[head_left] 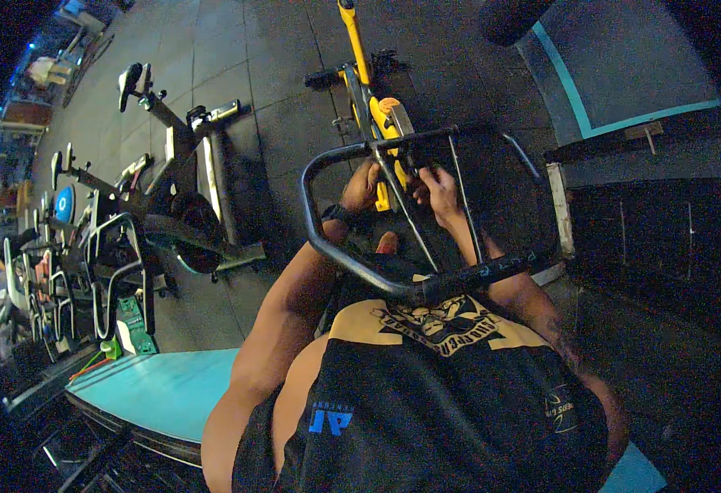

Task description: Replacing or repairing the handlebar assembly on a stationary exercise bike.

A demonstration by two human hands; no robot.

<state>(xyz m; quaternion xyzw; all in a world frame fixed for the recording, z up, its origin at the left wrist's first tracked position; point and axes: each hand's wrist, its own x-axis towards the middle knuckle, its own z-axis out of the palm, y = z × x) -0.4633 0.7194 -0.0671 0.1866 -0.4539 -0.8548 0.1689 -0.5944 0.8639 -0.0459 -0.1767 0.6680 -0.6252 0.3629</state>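
A yellow and black exercise bike stands before me, its black looped handlebar reaching back toward my chest. Both forearms pass under or through that loop. My left hand, with a dark band on the wrist, is curled closed against the left side of the bike's yellow front part. On the other side my right hand is closed, thumb and fingers together at a dark part beside the yellow frame. What either hand holds is too dark and small to make out.
Several black exercise bikes stand in a row at the left. An open green tool case lies by a turquoise padded surface at lower left. On the right are a dark slatted structure and a turquoise-edged mat. Dark tiles cover the floor.
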